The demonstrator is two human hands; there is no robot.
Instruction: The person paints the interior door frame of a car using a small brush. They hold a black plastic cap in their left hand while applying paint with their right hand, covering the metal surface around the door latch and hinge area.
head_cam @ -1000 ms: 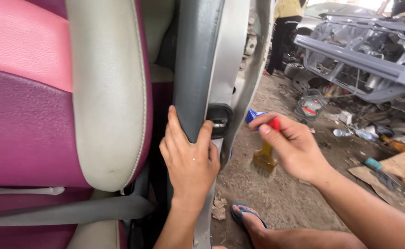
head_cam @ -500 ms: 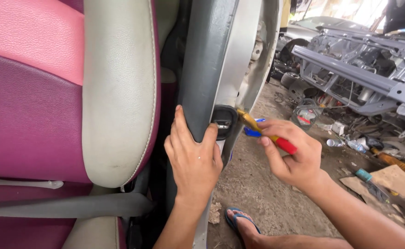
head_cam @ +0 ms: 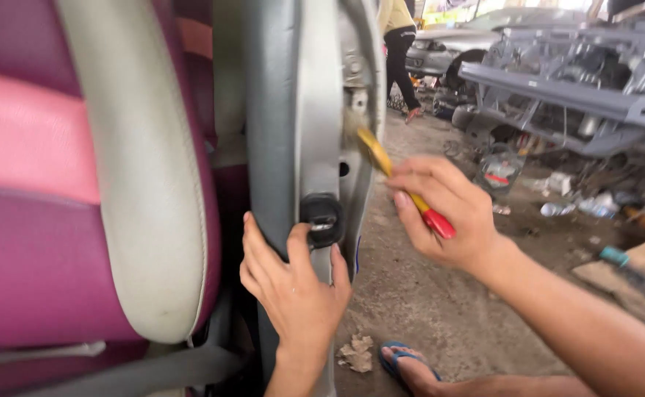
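Brush raised, bristles up-left; right hand grasping; left hand gripping pillar.

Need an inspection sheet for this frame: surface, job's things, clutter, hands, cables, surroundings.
Surface: grey car door pillar, upright, beside pink and cream seat.
Job's things: paintbrush, yellow and red handle, bristles on pillar edge; black anchor fitting.
Clutter: scraps and litter on dirt ground.
Hands: left hand grips pillar under the fitting; right hand holds paintbrush.
Cables: nothing seen.
Surroundings: stripped car frame; a person standing.
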